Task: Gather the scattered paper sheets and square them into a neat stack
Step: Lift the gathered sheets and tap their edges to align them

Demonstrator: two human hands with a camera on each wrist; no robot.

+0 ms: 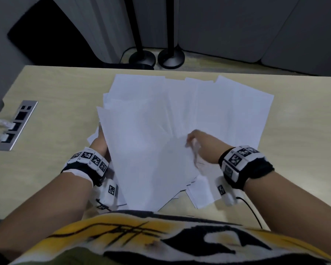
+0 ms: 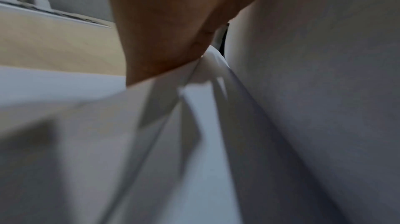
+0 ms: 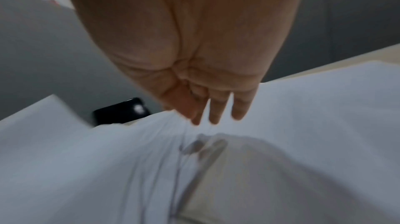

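Note:
Several white paper sheets [image 1: 218, 111] lie fanned out and overlapping across the middle of the wooden table [image 1: 55, 88]. A bundle of sheets [image 1: 151, 159] is raised and tilted in front of my chest. My left hand [image 1: 99, 143] grips its left edge, fingers hidden behind the paper. In the left wrist view the palm [image 2: 173, 31] meets the sheet edges [image 2: 151, 159]. My right hand [image 1: 196, 143] holds the bundle's right edge. The right wrist view shows its fingers [image 3: 216, 113] straight against the sheets [image 3: 86, 159], thumb hidden behind them.
A metal socket panel [image 1: 17, 125] with plugged cables is set into the table at the left. Two black stand bases [image 1: 170, 58] sit beyond the far edge. A black cable [image 1: 252, 209] runs by my right wrist. A few sheets [image 1: 201, 194] poke out near the front edge.

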